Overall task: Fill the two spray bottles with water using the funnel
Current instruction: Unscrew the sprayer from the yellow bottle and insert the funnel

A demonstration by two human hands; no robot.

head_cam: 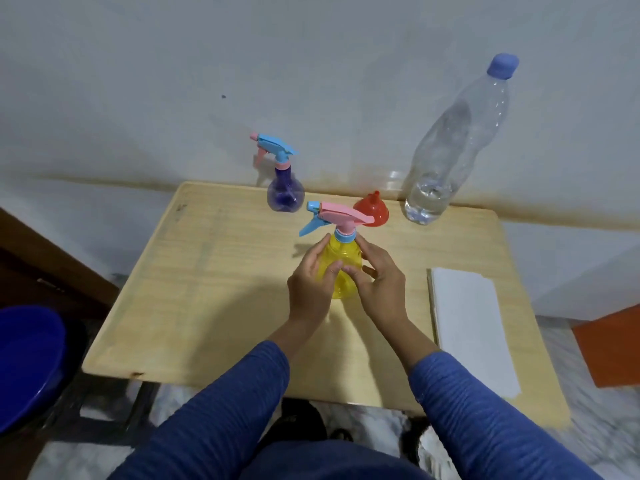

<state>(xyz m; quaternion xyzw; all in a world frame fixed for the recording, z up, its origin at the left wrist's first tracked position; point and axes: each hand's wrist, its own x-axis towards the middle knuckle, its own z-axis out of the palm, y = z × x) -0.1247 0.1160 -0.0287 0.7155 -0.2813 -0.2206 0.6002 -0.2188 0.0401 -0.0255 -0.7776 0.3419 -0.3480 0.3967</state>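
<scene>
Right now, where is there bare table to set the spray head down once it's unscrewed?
Bare wood lies left of the left hand, out to the table edge. It is crowded along the back: purple spray bottle, red funnel, water bottle. A folded white cloth fills the right.

The light is soft and even, moderately bright, and seems to come from above and somewhat in front. The hands cast a broad, faint shadow on the wooden surface [214, 271] just toward the viewer. Behind the surface, the purple spray bottle [285, 192] throws a pale shadow on the wall. Small glints sit on the clear water bottle [446, 150] at the surface's far right corner. Wide-angle distortion bows the surface's edges and tilts that bottle. Focus is soft throughout; the floor [606, 427] below the surface's near right corner is smeared, perhaps by motion. The frame corners darken slightly.
</scene>
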